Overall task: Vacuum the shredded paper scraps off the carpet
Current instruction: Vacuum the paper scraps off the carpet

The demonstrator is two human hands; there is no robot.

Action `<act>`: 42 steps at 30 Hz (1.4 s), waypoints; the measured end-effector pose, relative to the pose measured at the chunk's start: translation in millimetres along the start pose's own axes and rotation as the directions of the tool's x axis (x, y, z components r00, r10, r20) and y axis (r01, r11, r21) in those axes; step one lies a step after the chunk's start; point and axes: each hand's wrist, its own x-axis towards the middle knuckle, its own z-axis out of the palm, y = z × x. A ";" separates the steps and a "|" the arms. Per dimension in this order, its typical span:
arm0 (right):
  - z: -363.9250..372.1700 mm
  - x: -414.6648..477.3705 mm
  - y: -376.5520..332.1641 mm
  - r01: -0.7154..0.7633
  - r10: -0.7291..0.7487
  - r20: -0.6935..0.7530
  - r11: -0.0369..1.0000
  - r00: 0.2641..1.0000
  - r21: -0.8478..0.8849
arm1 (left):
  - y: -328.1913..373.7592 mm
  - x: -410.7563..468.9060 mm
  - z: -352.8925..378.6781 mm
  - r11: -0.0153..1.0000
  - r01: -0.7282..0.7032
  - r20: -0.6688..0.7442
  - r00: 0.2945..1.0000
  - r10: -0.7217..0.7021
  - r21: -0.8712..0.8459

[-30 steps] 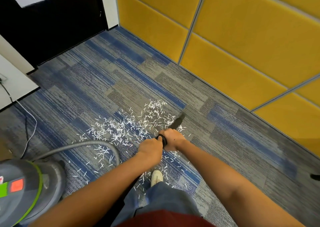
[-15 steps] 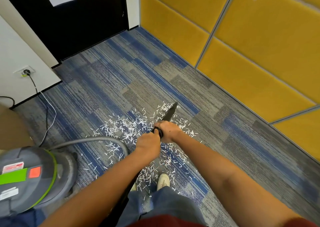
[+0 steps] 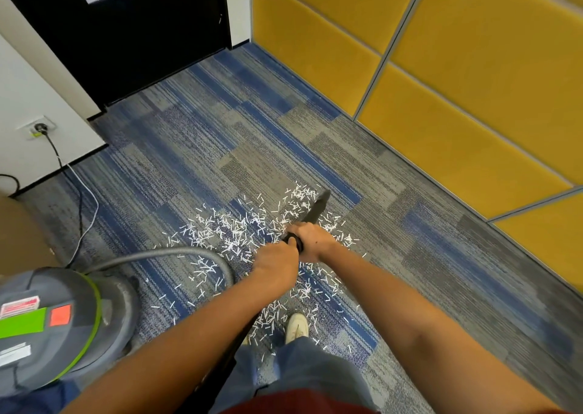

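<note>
Wand (image 3: 318, 207) advanced, left hand (image 3: 277, 264), right hand (image 3: 315, 241) gripping it

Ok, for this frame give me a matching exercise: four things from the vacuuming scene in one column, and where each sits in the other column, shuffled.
Things:
1. vacuum canister
2. black nozzle
3. plug
4. white shoe

Places:
A. in the wall socket at the left
B. on the carpet among scraps, nearest the person
C. tip at the far edge of the scraps, gripped by the left hand and right hand
D. lower left, with the grey hose leading from it

Pairs: 1-D, 2-C, 3-A, 4-B
</note>
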 end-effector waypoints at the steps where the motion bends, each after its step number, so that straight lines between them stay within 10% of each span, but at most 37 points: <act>1: 1.2 -1.4 1.2 -0.008 0.008 -0.003 1.000 1.000 -0.001 | 1.0 -0.1 0.1 1.000 -0.011 0.004 1.000 0.011 0.005; 42: 8.7 34.4 -65.4 0.125 -0.125 0.039 0.992 0.991 0.002 | -51.6 -21.1 16.2 0.983 0.172 0.009 0.985 -0.171 -0.070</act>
